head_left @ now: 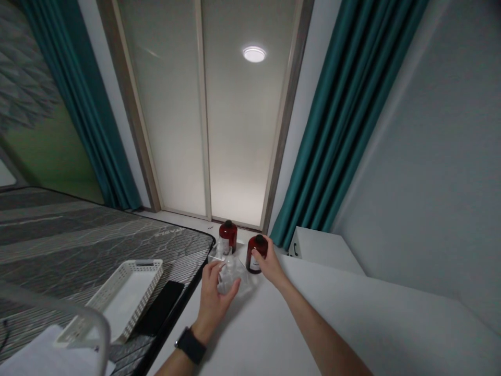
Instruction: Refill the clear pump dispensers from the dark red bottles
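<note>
The left hand (213, 308) curls around a clear bottle (229, 279), and the right hand (273, 262) grips a dark red bottle (256, 254). Just beyond them stands a second red bottle (228, 236), which a careless knock could topple.

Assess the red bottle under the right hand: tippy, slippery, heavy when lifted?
The red bottle looks glossy, so it may be slippery. Its tall, upright shape suggests it could tip if pushed high up. The dark wall hides any contents, so its weight is hard to judge.
</note>
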Demonstrator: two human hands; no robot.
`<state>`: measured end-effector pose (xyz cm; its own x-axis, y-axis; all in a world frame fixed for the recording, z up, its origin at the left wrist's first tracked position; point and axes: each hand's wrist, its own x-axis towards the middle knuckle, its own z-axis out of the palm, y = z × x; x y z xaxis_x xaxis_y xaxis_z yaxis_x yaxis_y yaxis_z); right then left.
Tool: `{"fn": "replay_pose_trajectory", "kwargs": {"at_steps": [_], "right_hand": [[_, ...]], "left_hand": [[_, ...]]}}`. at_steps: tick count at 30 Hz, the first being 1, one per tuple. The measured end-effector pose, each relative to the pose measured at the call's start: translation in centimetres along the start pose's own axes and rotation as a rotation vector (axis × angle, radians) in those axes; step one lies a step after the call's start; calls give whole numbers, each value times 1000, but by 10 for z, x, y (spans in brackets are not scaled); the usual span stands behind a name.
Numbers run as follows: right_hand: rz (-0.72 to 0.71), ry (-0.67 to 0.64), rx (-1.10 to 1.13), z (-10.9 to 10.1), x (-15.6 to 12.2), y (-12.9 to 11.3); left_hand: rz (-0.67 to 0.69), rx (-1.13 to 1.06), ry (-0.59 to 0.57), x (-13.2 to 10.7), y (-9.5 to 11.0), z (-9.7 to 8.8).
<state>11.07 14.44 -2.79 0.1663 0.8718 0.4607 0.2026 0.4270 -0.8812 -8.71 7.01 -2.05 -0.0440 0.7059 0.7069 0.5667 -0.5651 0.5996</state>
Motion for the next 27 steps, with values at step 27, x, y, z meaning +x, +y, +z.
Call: {"fn": "replay_pose_trajectory", "kwargs": {"at_steps": [27], "right_hand": [[99, 41, -31, -138, -173, -73]], "left_hand": [[9, -262, -595, -28, 28, 28]]}}
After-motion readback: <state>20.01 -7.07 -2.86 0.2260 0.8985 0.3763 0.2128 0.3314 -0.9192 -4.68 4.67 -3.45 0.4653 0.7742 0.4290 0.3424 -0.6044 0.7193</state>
